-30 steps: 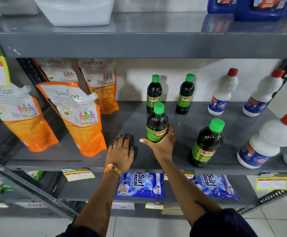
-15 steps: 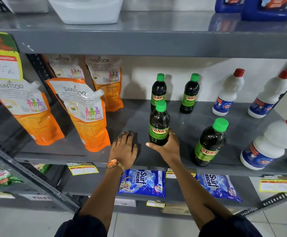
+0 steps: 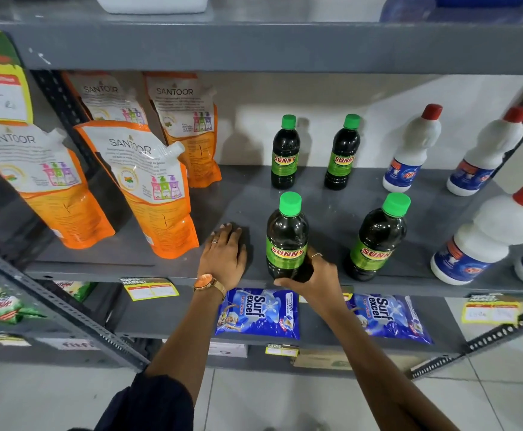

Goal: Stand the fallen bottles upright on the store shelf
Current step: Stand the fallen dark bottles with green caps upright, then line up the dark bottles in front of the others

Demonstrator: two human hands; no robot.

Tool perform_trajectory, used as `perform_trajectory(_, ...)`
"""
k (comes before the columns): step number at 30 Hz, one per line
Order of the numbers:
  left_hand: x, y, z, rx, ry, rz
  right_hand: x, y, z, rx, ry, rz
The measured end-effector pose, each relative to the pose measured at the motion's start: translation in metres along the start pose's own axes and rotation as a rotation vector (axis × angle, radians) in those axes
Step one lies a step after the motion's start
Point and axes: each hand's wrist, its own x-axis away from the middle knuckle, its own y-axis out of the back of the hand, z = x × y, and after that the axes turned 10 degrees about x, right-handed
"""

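A dark Sunny bottle (image 3: 286, 234) with a green cap stands upright near the front edge of the grey shelf (image 3: 229, 200). My right hand (image 3: 314, 276) wraps its base from the front. Just left of the bottle, my left hand (image 3: 224, 256) lies flat on the shelf, fingers together, holding nothing. A second Sunny bottle (image 3: 378, 237) stands upright to the right. Two more Sunny bottles (image 3: 285, 152) (image 3: 342, 154) stand at the back by the wall.
Orange Santoor refill pouches (image 3: 148, 188) lean at the left of the shelf. White bottles with red caps (image 3: 414, 147) (image 3: 490, 231) stand at the right. Blue Surf Excel packets (image 3: 258, 312) lie on the shelf below. A slotted upright (image 3: 67, 309) slants at the left.
The bottle in my right hand went from slightly tilted and lifted to upright on the shelf. My left hand has stayed flat beside it. The camera moved closer.
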Motion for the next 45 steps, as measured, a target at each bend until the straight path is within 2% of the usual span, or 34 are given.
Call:
perform_trajectory(3, 0.006, 0.0, -0.004, 0.149, 0.038, -0.027, 0.006, 0.002, 0.003, -0.041, 0.002, 0.016)
perform_trajectory(5, 0.021, -0.001, -0.008, 0.325, 0.063, -0.045, 0.016, 0.004, -0.004, -0.111, -0.016, -0.045)
perform_trajectory(8, 0.049, -0.008, -0.02, 0.519, 0.03, -0.043, 0.048, 0.011, -0.017, -0.166, -0.096, -0.391)
perform_trajectory(10, 0.058, -0.014, -0.031, 0.435, 0.018, -0.029, 0.061, 0.021, -0.027, -0.191, -0.179, -0.63)
perform_trajectory(11, 0.057, -0.019, -0.036, 0.388, 0.036, -0.039, 0.061, 0.027, -0.037, -0.206, -0.221, -0.682)
perform_trajectory(13, 0.052, -0.025, -0.044, 0.376, 0.097, -0.081, 0.05, 0.038, -0.052, -0.233, -0.278, -0.628)
perform_trajectory(17, 0.044, -0.035, -0.048, 0.419, 0.166, -0.14, 0.027, 0.044, -0.069, -0.138, -0.272, -0.469)
perform_trajectory(24, 0.047, -0.04, -0.046, 0.453, 0.132, -0.255, 0.026, 0.04, -0.075, -0.116, -0.266, -0.466)
perform_trajectory(32, 0.05, -0.034, -0.057, 0.445, 0.183, -0.241, 0.026, 0.048, -0.081, -0.158, -0.187, -0.414)
perform_trajectory(34, 0.06, -0.03, -0.072, 0.44, 0.22, -0.298, 0.036, 0.054, -0.083, -0.215, -0.153, -0.436)
perform_trajectory(37, 0.089, -0.032, -0.115, 0.422, 0.127, -0.435, 0.057, 0.068, -0.093, -0.235, -0.15, -0.661)
perform_trajectory(39, 0.105, -0.045, -0.15, 0.48, 0.014, -0.398, 0.067, 0.085, -0.106, -0.196, -0.181, -0.847)
perform_trajectory(41, 0.106, -0.06, -0.179, 0.53, -0.055, -0.296, 0.065, 0.106, -0.126, -0.129, -0.225, -0.935)
perform_trajectory(42, 0.1, -0.066, -0.188, 0.553, -0.064, -0.257, 0.059, 0.116, -0.137, -0.115, -0.247, -0.909)
perform_trajectory(45, 0.072, -0.084, -0.206, 0.586, 0.002, -0.21, 0.038, 0.141, -0.164, -0.202, -0.272, -0.667)
